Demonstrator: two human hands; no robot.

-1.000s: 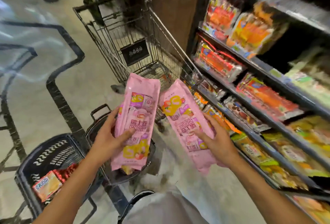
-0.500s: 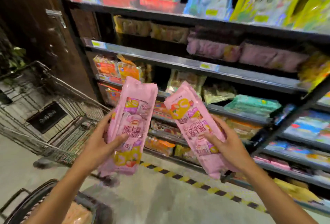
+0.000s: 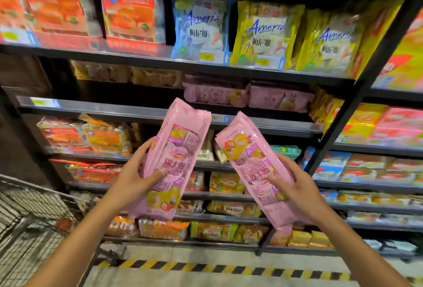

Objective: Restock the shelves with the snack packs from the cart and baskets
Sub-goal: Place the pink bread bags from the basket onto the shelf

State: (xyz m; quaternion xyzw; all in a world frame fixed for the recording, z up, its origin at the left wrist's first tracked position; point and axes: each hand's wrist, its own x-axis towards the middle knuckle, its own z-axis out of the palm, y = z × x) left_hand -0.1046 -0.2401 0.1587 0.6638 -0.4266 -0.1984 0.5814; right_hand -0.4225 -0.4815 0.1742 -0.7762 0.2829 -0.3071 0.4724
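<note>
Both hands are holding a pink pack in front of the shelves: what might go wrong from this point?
1. The left hand and the right hand each grip a pink pack near mid-length, so neither hand is free to clear space.
2. The matching pink packs on the shelf sit behind a dark upright post and beside yellow packs; a pack might land in the wrong row.

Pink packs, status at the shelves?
Left hand grips one pink pack. Right hand grips the other pack. Neither shelved. Nothing in the way.
</note>
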